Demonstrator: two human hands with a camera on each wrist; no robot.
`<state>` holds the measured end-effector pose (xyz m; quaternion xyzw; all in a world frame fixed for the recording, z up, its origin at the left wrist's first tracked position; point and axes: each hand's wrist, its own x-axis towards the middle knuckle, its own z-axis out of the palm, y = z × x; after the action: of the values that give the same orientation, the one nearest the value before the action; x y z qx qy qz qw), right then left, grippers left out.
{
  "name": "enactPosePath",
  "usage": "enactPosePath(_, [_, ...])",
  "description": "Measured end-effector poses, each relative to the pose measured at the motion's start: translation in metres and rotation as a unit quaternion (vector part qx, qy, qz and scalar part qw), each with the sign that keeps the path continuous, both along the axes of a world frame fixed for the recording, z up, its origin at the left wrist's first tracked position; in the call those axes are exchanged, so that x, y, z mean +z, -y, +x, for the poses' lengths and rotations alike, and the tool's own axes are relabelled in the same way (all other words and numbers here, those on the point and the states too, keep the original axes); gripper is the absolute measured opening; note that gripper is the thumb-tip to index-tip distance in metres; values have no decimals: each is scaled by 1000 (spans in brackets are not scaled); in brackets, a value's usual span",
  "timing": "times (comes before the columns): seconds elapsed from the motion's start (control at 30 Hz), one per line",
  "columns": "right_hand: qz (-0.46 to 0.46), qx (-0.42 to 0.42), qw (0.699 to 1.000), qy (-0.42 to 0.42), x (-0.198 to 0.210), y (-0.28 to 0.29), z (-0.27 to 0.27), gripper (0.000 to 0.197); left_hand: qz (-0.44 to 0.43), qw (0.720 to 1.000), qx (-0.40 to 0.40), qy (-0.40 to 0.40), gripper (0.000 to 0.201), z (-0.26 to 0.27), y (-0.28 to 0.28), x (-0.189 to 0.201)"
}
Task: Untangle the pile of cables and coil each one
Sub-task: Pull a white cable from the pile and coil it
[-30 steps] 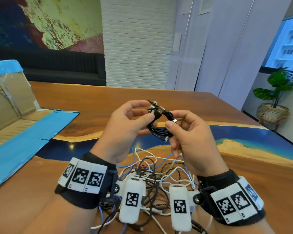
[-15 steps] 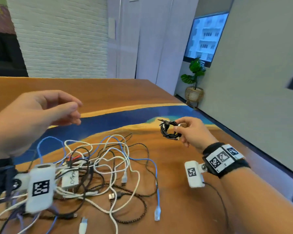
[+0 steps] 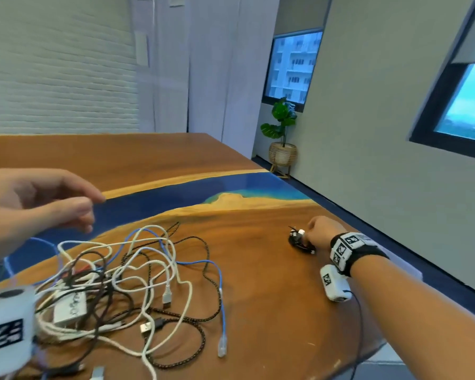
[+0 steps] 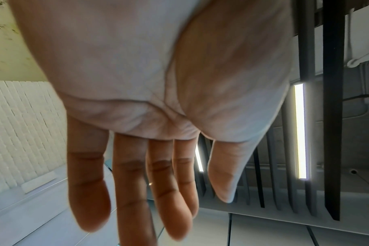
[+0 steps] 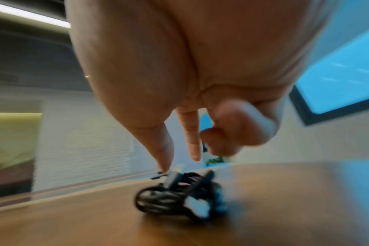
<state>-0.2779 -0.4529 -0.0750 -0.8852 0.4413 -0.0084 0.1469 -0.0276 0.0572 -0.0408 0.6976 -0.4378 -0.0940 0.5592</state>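
From the head view, my right hand [image 3: 317, 233] is down at the coiled black cable [image 3: 299, 240], which sits on the desk [image 3: 258, 270] well to the right of the pile of cables [image 3: 126, 281]. My fingers are at the coil's right side; from here I cannot tell whether they still pinch it. My left hand [image 3: 36, 204] hangs in the air above the left part of the pile, grip released, fingers loosely extended and holding nothing. A blue cable [image 3: 220, 297] trails out of the pile's right edge toward me.

At the left wrist, my left hand [image 4: 158, 99] shows palm and straight, relaxed fingers [image 4: 133, 191], with nothing in them.

At the right wrist, though blurred, the coiled black cable [image 5: 175, 196] rests on the desk [image 5: 284, 208] right under my right hand [image 5: 190, 83]. My thumb tip touches the top of the coil, the forefinger points down just above it, and the other fingers are curled away from it.
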Motion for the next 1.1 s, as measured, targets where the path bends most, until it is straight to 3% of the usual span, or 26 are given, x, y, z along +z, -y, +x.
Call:
enactPosePath(0.03, [-41,27,999,-5,5,-9,6,32,16,1000,14,16,40,-45,4,27])
enactPosePath(0.1, [-50,82,995,30,16,-37,25,28,20,999,19,40,29,-77,14,54])
enactPosePath(0.17, [-27,149,986,74,29,-79,43,17,17,999,21,46,21,-99,20,65])
enactPosePath(0.27, [-6,301,948,101,46,-159,71,15,37,998,54,21,27,-102,18,67])
enactPosePath(0.37, [19,426,900,92,53,-229,92,36,54,996,73,20,22,-103,15,69])
enactPosePath(0.5, [-40,556,830,27,43,-281,115,73,63,993,98,20,13,-102,14,69])
enactPosePath(0.57, [-64,572,818,-10,36,-290,125,69,66,992,105,25,13,-103,15,70])
enactPosePath(0.67, [-98,557,824,-33,28,-295,139,31,85,990,111,26,14,-104,15,71])
enactPosePath(0.77, [-33,504,861,64,36,-289,146,15,102,987,122,15,12,-99,15,67])
enactPosePath(0.83, [76,471,859,189,49,-285,146,16,92,986,142,11,15,-93,18,62])
enactPosePath(0.9, [172,447,816,323,64,-286,142,14,81,985,155,6,28,-88,21,57])
enactPosePath(0.97, [208,448,767,409,77,-291,138,11,66,986,151,2,34,-84,25,53])
enactPosePath(1.1, [251,460,710,471,91,-299,141,10,19,981,190,21,14,-79,24,54])
